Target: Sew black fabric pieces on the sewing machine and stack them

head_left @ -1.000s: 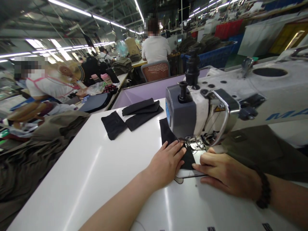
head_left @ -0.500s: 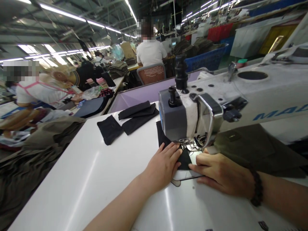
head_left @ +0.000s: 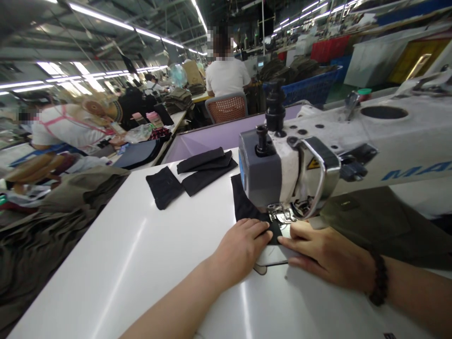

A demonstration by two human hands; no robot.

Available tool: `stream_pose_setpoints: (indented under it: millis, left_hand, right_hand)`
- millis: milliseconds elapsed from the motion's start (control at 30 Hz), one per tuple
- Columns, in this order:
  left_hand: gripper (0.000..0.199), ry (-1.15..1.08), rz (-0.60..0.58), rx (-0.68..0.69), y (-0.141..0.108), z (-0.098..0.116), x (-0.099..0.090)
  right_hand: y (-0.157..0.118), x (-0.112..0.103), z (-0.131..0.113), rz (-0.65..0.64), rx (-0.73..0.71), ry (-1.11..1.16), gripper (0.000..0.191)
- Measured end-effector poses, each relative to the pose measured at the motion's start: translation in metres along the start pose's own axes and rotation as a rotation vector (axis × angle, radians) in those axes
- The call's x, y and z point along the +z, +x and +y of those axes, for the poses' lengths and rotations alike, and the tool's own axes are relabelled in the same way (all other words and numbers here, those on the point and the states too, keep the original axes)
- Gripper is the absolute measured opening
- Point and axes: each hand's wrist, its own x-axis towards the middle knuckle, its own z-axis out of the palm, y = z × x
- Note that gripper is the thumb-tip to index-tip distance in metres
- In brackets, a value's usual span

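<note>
A black fabric piece [head_left: 245, 200] lies under the head of a white sewing machine [head_left: 259, 176], its near end by the presser foot [head_left: 282, 214]. My left hand [head_left: 243, 245] rests flat on this fabric, fingers stretched out just left of the foot. From the right, my right hand [head_left: 328, 254] touches the fabric's near right edge with an extended finger. Its thumb is apart, and its other fingers are bent beside the foot. The needle tip cannot be made out.
More black fabric pieces [head_left: 208, 169] lie on the white table [head_left: 169, 254]. Olive cloth [head_left: 367, 226] spreads behind my right hand, and an olive pile [head_left: 52, 240] is at left. Co-workers sit ahead [head_left: 228, 77] and at left [head_left: 67, 125].
The black fabric and my left fingers have shifted slightly toward me relative to the presser foot. My right hand keeps touching the fabric's edge. The camera view has shifted a little.
</note>
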Motion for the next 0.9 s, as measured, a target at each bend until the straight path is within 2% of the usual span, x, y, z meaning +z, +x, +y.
stream_pose_setpoints:
  millis: [433,900]
  left_hand:
    - [0.025,0.001,-0.028,-0.113,0.010,-0.005,0.001]
    - [0.024,0.013,-0.005,-0.171,0.014,-0.006,0.002]
  right_hand:
    - [0.009,0.007,0.005,0.144,0.068,-0.135,0.031]
    - [0.008,0.005,0.003,0.163,0.069,-0.114,0.026]
